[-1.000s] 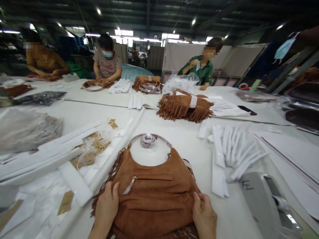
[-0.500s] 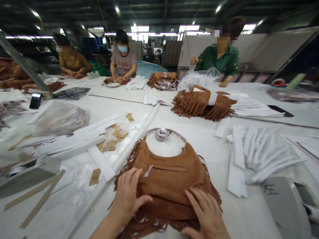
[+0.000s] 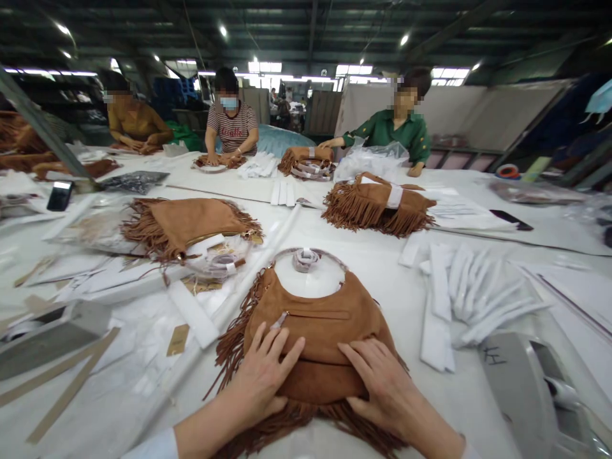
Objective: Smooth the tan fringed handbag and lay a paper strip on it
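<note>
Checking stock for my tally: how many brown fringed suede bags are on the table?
At least 4: one under both hands, one at left, one in the middle, one far back. Co-workers' brown pieces farther off may be more; unclear.

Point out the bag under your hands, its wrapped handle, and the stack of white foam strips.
Bag [image 3: 320,322]: head view, suede front below the zip.
Handle [image 3: 306,258]: head view, wrapped knot at the top of the loop.
Foam strips [image 3: 471,287]: head view, middle of the pile right of the bag.
</note>
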`<action>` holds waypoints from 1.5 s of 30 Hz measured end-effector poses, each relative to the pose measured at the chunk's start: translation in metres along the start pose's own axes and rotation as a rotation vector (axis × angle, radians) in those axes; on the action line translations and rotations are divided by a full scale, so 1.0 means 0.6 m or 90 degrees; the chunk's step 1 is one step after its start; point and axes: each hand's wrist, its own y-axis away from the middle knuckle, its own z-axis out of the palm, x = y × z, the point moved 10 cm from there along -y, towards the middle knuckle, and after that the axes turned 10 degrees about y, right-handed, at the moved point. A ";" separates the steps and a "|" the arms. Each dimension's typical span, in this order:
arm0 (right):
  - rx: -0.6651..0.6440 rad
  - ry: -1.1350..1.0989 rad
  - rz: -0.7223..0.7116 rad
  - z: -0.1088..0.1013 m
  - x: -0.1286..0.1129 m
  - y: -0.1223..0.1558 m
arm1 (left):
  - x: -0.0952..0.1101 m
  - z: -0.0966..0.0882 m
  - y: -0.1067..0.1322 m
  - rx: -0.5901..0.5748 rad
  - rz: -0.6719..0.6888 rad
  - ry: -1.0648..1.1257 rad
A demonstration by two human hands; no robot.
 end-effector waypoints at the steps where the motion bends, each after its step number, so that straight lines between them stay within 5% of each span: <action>1: -0.007 -0.008 -0.004 -0.003 0.001 -0.005 | 0.000 -0.006 -0.002 0.002 -0.005 0.009; 4: -0.039 -0.019 -0.013 0.002 0.004 -0.016 | -0.005 -0.012 -0.005 0.002 -0.014 0.040; 8: -0.046 0.036 0.007 0.024 0.011 -0.001 | -0.014 0.015 -0.001 -0.049 0.039 0.085; 11: 0.072 0.056 0.028 0.018 0.004 0.050 | -0.012 0.019 0.015 -0.047 0.069 0.111; 15: 0.243 0.041 0.172 0.016 0.001 0.158 | 0.007 0.004 0.071 0.078 0.050 0.132; 20: 0.176 0.159 0.205 0.087 -0.038 0.201 | 0.015 0.063 0.152 0.204 -0.029 0.027; 25: 0.142 0.167 0.269 0.134 -0.030 0.163 | -0.016 0.129 0.145 0.189 -0.095 -0.040; 28: 0.141 0.138 0.256 0.144 -0.018 0.151 | -0.044 0.132 0.122 0.121 -0.075 -0.037; 32: 0.104 0.111 0.198 0.151 0.009 0.170 | -0.091 0.091 0.123 0.080 -0.048 -0.016; 39: 0.067 0.083 0.189 0.140 0.023 0.200 | -0.124 0.073 0.161 0.136 -0.101 -0.006; 45: 0.247 0.154 0.223 0.010 0.000 0.203 | -0.129 0.051 0.197 0.143 -0.175 0.036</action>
